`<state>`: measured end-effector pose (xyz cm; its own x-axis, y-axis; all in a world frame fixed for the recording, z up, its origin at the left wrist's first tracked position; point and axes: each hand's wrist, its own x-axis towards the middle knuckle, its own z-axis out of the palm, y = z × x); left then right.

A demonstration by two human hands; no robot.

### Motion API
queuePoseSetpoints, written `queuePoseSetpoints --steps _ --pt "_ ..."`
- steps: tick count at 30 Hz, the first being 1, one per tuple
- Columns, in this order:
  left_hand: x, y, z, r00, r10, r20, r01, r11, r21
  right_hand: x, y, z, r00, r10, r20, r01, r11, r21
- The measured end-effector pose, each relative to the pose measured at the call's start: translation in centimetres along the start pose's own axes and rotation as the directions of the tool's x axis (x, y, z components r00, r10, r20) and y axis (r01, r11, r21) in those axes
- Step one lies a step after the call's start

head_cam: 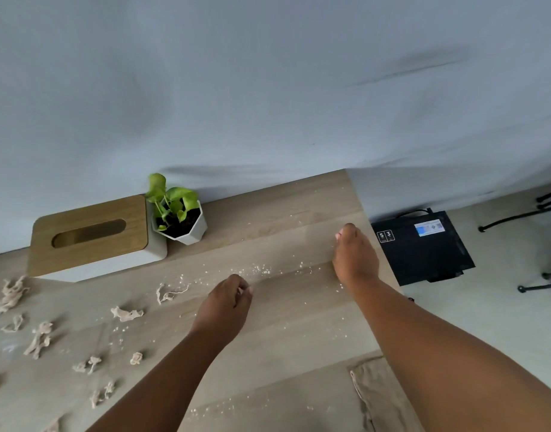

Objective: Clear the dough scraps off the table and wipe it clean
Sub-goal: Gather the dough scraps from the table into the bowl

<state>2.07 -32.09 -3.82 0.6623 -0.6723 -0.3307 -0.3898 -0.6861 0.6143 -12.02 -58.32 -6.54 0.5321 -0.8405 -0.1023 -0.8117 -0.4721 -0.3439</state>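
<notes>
Several pale dough scraps lie on the left part of the wooden table point(283, 307), among them a stringy scrap point(170, 293) and a flat scrap point(126, 313). Fine crumbs point(261, 270) are scattered across the middle. My left hand point(226, 302) rests on the table just below the crumbs, its fingers curled in with the tips pinched together; whether they hold a crumb I cannot see. Near the table's right edge, my right hand point(355, 258) stands on its side, fingers straight and together, holding nothing.
At the back left a tissue box point(90, 236) with a wooden lid stands next to a small potted plant point(179, 218). A beige cloth point(380, 397) lies at the front edge. On the floor to the right is a black box point(423, 247), with black stand legs point(536, 213) beyond it.
</notes>
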Motion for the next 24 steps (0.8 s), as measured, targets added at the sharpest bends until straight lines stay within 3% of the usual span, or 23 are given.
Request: queuePoseSetpoints --steps 7,11,15,19,24 --pt "-3.0 -0.5 -1.7 0.999 -0.019 -0.027 0.017 0.997 -0.077 -7.6 -2.1 -0.4 0.999 0.023 0.034 -0.029 0.978 0.208" --pt "-5.3 -2.0 -2.3 0.988 -0.146 -0.047 0.134 0.969 -0.206 -12.9 -3.5 -0.2 0.998 0.002 0.058 -0.019 0.952 0.306" --pt "-8.0 -3.5 -3.0 0.975 -0.219 -0.037 0.193 0.916 -0.352 -17.9 -4.4 -0.3 0.993 0.003 0.12 -0.043 0.943 0.33" --pt "-11.1 -4.4 -3.3 0.963 -0.268 0.038 0.244 0.8 -0.548 -22.7 -4.8 -1.1 0.991 0.046 0.123 -0.09 0.919 0.383" --pt "-14.0 -5.0 -2.2 0.961 -0.237 0.142 0.27 0.705 -0.655 -27.8 -4.6 -1.9 0.978 0.171 0.119 -0.207 0.876 0.436"
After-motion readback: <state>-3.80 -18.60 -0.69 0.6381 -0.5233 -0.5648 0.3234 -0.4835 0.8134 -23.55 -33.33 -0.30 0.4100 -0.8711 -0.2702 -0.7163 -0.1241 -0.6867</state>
